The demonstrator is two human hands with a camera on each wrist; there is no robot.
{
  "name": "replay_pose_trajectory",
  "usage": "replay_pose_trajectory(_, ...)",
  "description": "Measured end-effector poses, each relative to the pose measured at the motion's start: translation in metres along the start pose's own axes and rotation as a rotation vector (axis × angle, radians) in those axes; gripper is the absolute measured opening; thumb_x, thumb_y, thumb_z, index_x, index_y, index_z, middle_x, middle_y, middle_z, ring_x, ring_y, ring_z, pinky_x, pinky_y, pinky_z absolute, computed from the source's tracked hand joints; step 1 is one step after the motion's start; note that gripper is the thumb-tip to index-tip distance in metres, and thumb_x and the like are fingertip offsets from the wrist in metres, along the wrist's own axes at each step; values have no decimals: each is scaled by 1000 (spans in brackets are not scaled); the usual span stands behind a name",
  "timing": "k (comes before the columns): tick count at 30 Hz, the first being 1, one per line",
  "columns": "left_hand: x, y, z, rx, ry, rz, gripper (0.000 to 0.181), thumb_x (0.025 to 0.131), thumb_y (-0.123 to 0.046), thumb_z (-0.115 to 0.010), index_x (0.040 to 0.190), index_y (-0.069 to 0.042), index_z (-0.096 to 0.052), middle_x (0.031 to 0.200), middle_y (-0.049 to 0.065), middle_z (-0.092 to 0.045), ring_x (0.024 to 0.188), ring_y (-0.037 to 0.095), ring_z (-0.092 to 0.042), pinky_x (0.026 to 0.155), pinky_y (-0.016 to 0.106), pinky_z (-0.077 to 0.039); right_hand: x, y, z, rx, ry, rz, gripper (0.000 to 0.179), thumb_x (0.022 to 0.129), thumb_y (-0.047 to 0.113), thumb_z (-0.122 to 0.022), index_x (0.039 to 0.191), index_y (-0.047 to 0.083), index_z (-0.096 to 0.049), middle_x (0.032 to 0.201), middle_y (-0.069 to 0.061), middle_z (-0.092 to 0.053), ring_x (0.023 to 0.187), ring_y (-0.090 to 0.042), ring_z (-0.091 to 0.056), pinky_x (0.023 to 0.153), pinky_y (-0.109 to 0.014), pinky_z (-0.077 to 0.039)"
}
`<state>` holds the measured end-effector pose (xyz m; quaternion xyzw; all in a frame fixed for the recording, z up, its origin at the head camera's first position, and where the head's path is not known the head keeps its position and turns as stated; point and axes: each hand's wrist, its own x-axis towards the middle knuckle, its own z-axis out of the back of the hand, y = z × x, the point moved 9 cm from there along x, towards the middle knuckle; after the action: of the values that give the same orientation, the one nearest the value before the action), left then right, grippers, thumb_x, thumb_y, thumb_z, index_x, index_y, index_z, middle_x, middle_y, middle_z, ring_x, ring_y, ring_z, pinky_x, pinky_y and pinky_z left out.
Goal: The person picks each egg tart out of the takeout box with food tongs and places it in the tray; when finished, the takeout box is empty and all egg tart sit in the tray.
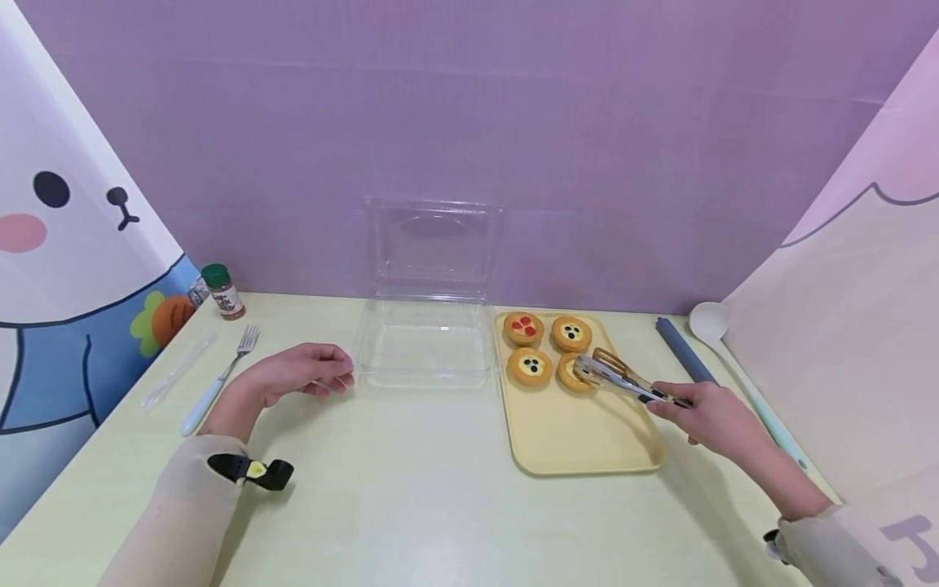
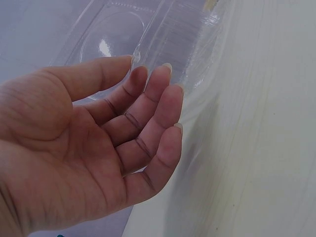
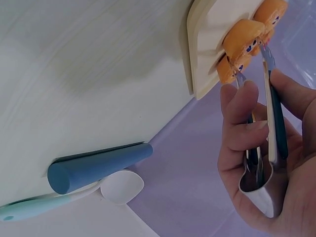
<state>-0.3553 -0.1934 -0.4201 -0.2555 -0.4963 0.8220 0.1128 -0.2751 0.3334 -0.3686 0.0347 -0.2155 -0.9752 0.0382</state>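
In my right hand (image 1: 707, 420) I grip a pair of metal tongs (image 1: 623, 379), fingers on one arm and thumb on the other. The tongs' tips are at the near right egg tart (image 1: 568, 372) on a yellow tray (image 1: 579, 440). Three more tarts share the tray: one with red topping (image 1: 524, 328) and two with dark dots, at the back right (image 1: 571, 333) and front left (image 1: 530, 367). My left hand (image 1: 304, 371) holds nothing, its fingers loosely bent, beside an opened clear plastic box (image 1: 429, 338) whose lid (image 1: 434, 249) stands up behind.
At left are a fork (image 1: 220, 379), a clear plastic utensil (image 1: 176, 371) and a green-capped spice jar (image 1: 223, 291). To the tray's right lie a blue rod (image 1: 684, 349) and a white spoon (image 1: 709, 322) with a mint handle. A purple backdrop (image 1: 616, 163) rises behind the table.
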Motion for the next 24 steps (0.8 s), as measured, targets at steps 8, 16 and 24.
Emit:
replay_pose_trajectory(8, 1, 2, 1, -2, -4, 6, 32, 104, -25, -53, 120, 3, -56, 111, 11, -67, 103, 22, -65, 89, 34, -53, 0, -2, -2, -1, 1, -11, 63, 97, 49, -62, 141, 4, -56, 53, 7, -49, 50, -12, -50, 48, -30, -34)
replay_pose_trajectory(16, 0, 1, 1, -2, 0, 8, 32, 104, -25, -53, 121, 3, -56, 112, 11, -67, 103, 21, -65, 89, 34, -53, -1, -3, 0, -12, -15, -11, 64, 95, 51, -63, 141, 6, -57, 52, 7, -49, 50, -12, -50, 48, -30, -34)
replay_pose_trajectory(24, 1, 2, 0, -2, 2, 4, 34, 104, -26, -53, 121, 3, -56, 113, 12, -67, 103, 21, -65, 89, 34, -53, -1, -2, 2, -25, -39, -11, 65, 95, 52, -62, 141, 7, -57, 52, 5, -50, 50, -12, -50, 48, -31, -35)
